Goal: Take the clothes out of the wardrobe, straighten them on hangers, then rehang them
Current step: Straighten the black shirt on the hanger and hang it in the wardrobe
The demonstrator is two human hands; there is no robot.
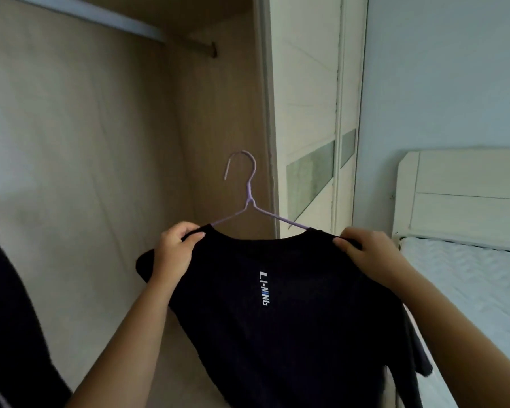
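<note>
black t-shirt [292, 319], soft matte knit, round neckline, small white-and-blue lettering printed down the middle. it hangs on a thin lilac wire hanger [249, 198]: twisted neck, open hook curling to the left, two slim arms sloping down into the collar. hook points up, toward the wardrobe rail [100, 17]; shirt's long axis runs from the collar down toward the camera, shoulder line lying left to right, slightly tilted.

left hand [174, 245] pinched shut on the shirt's left shoulder, thumb on top of the cloth. right hand [368, 254] clamped on the right shoulder likewise, fingers folded over the fabric.

shirt is held in the air in front of the open wardrobe [86, 142], well below the rail. wardrobe interior is pale wood-grain board, smooth. dark garment [9, 319] at the left edge. cream panelled door [309, 113] just right of the hanger. quilted white mattress [468, 284] and cream headboard [460, 195] to the right.
</note>
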